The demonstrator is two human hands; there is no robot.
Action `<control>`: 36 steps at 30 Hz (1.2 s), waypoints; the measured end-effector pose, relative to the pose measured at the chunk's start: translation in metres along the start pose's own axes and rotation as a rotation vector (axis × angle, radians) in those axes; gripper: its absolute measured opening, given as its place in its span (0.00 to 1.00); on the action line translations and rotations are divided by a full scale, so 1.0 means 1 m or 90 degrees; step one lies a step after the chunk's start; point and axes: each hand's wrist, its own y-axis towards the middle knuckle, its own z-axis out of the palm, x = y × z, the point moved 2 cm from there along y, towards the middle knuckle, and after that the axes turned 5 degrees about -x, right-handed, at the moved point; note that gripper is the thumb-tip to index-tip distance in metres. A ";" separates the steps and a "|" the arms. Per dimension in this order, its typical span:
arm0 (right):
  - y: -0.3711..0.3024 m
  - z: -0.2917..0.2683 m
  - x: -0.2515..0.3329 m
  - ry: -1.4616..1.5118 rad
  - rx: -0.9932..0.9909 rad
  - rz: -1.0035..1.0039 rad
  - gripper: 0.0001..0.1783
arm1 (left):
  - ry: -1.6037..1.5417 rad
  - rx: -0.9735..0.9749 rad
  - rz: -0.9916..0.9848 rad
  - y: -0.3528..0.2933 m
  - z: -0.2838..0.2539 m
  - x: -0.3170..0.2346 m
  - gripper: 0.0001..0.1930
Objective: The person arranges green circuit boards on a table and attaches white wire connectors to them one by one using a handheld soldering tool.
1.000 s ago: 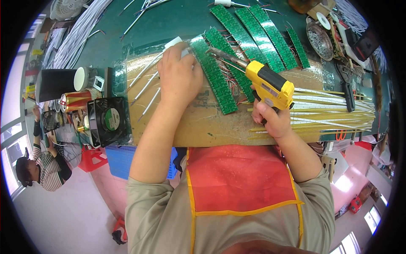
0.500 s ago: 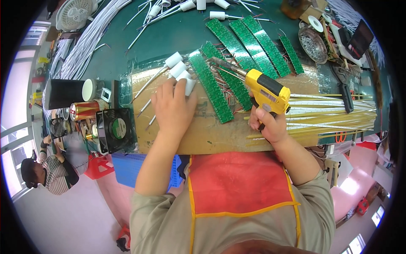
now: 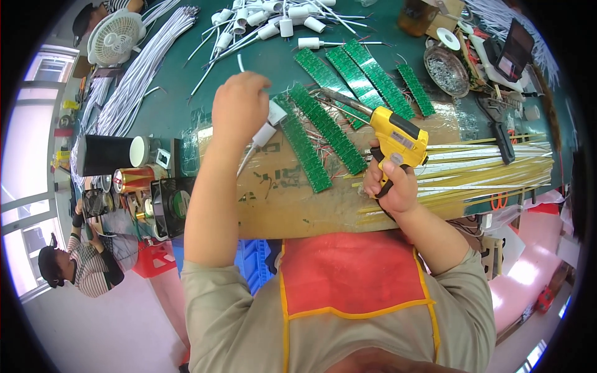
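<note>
Cardboard [image 3: 292,205], brown and flat, is spread over the near part of the green table [image 3: 180,112], and most of the work is laid on it. Yellow and white strips [image 3: 491,168] are bundled along its right side, reaching past its edge. Green circuit boards [image 3: 329,130], long and narrow with rows of small parts, are set side by side at a slant across the cardboard's far edge. A yellow soldering gun [image 3: 398,133] with a dark grip and a slim metal tip is held in the right hand [image 3: 388,183], whose fingers are wrapped tight around the grip; the tip is pointed toward the boards. The left hand [image 3: 239,109] is raised above the boards, its fingers closed on a thin white wire [image 3: 239,62], with white cylindrical sockets [image 3: 267,127] just below it. More white sockets with leads [image 3: 273,18] are scattered at the table's far side.
</note>
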 end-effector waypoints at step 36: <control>0.003 -0.001 -0.002 0.066 -0.054 -0.021 0.29 | -0.147 -0.286 -0.089 -0.072 -0.082 -0.030 0.05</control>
